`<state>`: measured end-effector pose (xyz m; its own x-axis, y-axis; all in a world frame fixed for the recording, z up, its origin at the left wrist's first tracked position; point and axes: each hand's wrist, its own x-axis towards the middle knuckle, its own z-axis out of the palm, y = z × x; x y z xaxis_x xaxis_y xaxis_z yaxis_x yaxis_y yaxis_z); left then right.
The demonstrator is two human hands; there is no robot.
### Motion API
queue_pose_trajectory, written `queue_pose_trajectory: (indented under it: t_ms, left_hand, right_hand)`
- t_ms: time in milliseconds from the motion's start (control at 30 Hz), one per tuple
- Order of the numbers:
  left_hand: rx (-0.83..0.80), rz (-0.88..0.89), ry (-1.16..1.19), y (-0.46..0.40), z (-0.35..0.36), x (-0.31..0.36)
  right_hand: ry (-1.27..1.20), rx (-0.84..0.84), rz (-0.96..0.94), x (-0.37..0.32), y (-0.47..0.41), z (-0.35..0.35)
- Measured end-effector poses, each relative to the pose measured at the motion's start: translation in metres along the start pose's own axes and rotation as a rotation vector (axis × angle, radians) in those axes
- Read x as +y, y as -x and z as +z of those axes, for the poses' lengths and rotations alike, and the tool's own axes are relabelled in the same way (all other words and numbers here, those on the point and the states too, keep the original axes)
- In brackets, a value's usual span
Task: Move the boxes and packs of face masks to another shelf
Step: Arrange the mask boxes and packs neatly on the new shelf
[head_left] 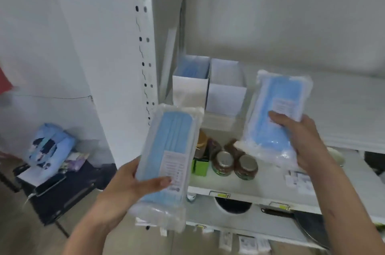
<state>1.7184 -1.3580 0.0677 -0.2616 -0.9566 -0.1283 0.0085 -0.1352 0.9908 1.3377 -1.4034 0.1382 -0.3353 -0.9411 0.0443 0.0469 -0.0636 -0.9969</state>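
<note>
Left hand (133, 184) nearest cam, fingers and thumb curled round lower end of a clear-plastic pack of pale blue face masks (169, 163), held up in front of the shelf upright. Right hand (302, 142) grips a second clear-wrapped blue mask pack (277, 115), tilted, hovering over front edge of the white metal shelf (343, 109). Two open white cardboard boxes (208, 86) sit at back-left of that shelf; left one shows blue masks inside, right one's contents can't tell. Judgement: mid-carry; keep packs flat, support from below as the wrap looks slippery, set down one at a time. Lower shelf holds brown jars w/ metal lids (234, 164) and a green carton (201, 166) directly beneath, so dropping a pack risks knocking them.
</note>
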Motion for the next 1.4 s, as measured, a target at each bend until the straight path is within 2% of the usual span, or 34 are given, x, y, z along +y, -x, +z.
queue_pose_trajectory:
  t_ms: [133, 333, 433, 500, 600, 667, 700, 767, 833, 900, 967, 1067, 1133, 1233, 1400]
  left_hand:
    - [-0.16, -0.035, -0.031, -0.049, 0.034, 0.008]
    - [-0.343, -0.074, -0.092, -0.1, 0.092, 0.018]
    - [-0.405, -0.052, -0.153, -0.121, 0.124, 0.029]
    - [-0.404, -0.049, -0.116, -0.134, 0.148, 0.036]
    - [-0.303, -0.029, -0.016, -0.151, 0.181, 0.045]
    - [-0.224, -0.008, 0.03, -0.161, 0.2, 0.05]
    - [-0.191, 0.001, 0.056, -0.165, 0.209, 0.052]
    - [-0.145, 0.018, 0.101, -0.171, 0.226, 0.056]
    - [-0.101, 0.03, 0.098, -0.177, 0.238, 0.06]
    - [-0.058, 0.038, 0.09, -0.182, 0.241, 0.064]
    - [-0.071, 0.028, 0.112, -0.185, 0.237, 0.069]
    - [-0.129, -0.081, 0.128, -0.181, 0.222, 0.078]
    - [-0.116, -0.095, 0.088, -0.177, 0.206, 0.082]
    - [-0.026, 0.056, 0.035, -0.17, 0.175, 0.093]
    - [0.225, 0.573, -0.121, -0.167, 0.127, 0.118]
  right_hand:
    - [0.295, 0.033, 0.008, -0.01, -0.068, -0.023]
    - [0.69, 0.046, -0.026, 0.008, -0.135, -0.018]
    - [0.783, 0.023, -0.03, 0.018, -0.157, -0.02]
    - [0.676, 0.01, -0.019, 0.019, -0.168, -0.029]
    - [0.263, 0.06, -0.004, 0.009, -0.169, -0.056]
    - [0.248, 0.127, -0.001, -0.001, -0.165, -0.075]
    - [0.238, 0.101, 0.004, -0.006, -0.162, -0.081]
    - [0.204, -0.06, 0.021, -0.014, -0.153, -0.086]
    - [0.331, -0.25, -0.004, -0.019, -0.143, -0.084]
    - [0.439, -0.331, -0.048, -0.017, -0.14, -0.08]
    - [0.399, -0.294, -0.023, -0.016, -0.147, -0.074]
    - [0.268, -0.145, 0.069, -0.011, -0.165, -0.06]
    - [0.287, -0.063, 0.101, -0.005, -0.175, -0.05]
    - [0.283, -0.005, 0.086, 0.007, -0.181, -0.038]
    - [0.317, 0.117, -0.033, 0.019, -0.173, -0.031]
